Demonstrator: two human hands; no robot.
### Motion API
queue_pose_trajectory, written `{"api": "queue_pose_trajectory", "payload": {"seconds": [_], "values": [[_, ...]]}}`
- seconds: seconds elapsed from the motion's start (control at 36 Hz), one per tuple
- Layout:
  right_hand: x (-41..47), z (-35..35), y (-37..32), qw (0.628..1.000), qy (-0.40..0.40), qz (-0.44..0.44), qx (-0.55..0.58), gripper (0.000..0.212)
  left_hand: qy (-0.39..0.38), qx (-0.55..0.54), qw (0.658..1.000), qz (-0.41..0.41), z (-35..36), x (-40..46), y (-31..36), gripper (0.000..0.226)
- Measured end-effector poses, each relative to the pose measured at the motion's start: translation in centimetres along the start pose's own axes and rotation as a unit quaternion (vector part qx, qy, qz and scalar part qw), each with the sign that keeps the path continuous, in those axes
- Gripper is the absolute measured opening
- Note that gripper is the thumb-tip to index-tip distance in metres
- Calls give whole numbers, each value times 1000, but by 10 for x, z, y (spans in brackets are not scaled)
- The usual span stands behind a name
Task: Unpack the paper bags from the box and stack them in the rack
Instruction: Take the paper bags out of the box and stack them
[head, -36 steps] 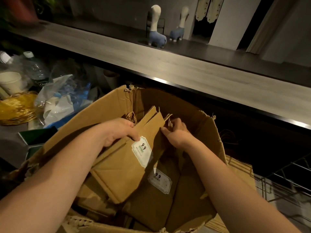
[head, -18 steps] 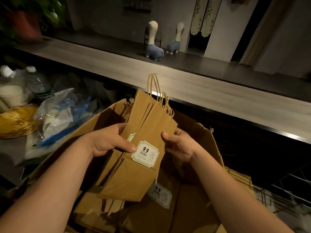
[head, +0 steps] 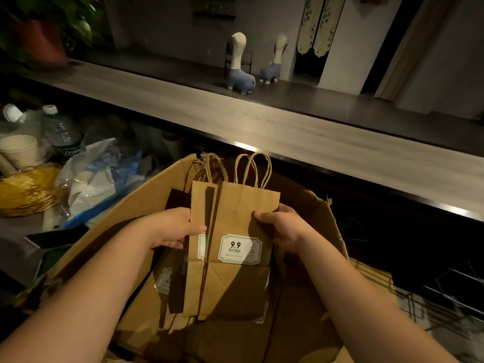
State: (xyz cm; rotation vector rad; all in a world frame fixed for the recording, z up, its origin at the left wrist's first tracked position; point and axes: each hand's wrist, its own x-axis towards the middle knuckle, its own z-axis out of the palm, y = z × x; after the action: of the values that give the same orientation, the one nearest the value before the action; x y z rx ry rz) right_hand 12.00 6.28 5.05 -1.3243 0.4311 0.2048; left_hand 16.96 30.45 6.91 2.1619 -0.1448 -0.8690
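A bundle of flat brown paper bags (head: 235,213) with twine handles and a white "9.9" label stands upright above the open cardboard box (head: 146,195). My left hand (head: 172,229) grips the bundle's left edge, thumb on the front. My right hand (head: 280,226) grips its right edge. More labelled paper bags (head: 162,281) lie flat inside the box beneath. A dark wire rack (head: 450,292) shows at the lower right, with folded brown bags (head: 372,273) beside it.
A long grey wooden counter (head: 288,127) runs behind the box, carrying two blue and white animal figurines (head: 239,66). On the left lie a yellow woven basket (head: 23,189), plastic wrap (head: 91,174), a water bottle (head: 61,132) and a paper cup (head: 19,150).
Both hands lifted the bundle of bags out of the box and turned it from tilted to upright, facing me. The handles now stick up above the box rim.
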Motion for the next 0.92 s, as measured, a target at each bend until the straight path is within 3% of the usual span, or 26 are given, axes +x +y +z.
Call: {"api": "queue_pose_trajectory", "payload": {"seconds": [0.08,0.42,0.53,0.61,0.64,0.69,0.75,0.81,0.92], "values": [[0,0,1,1000,-9,6,-9,38,12,15,1000,-22,1,2,-2,16],[-6,2,-6,990,-136,-29,38,25,59,-9,995,-76,7,8,-2,27],[-3,2,-4,991,-122,-40,43,25,115,36,990,-79,4,16,-7,46],[-1,1,-4,992,-91,-50,72,28,171,12,985,-19,4,19,-4,61],[-1,1,-5,992,-80,-53,79,30,149,-57,987,14,4,14,0,63],[0,1,-5,992,-63,-64,88,33,25,-213,974,74,5,7,8,64],[0,2,-5,991,-57,-70,97,35,-83,-243,961,105,10,1,14,67],[-1,4,-5,989,-73,-71,108,35,-96,-203,968,115,23,0,16,67],[-2,7,-5,985,-124,-87,86,30,-46,-201,973,99,45,4,17,36]]}}
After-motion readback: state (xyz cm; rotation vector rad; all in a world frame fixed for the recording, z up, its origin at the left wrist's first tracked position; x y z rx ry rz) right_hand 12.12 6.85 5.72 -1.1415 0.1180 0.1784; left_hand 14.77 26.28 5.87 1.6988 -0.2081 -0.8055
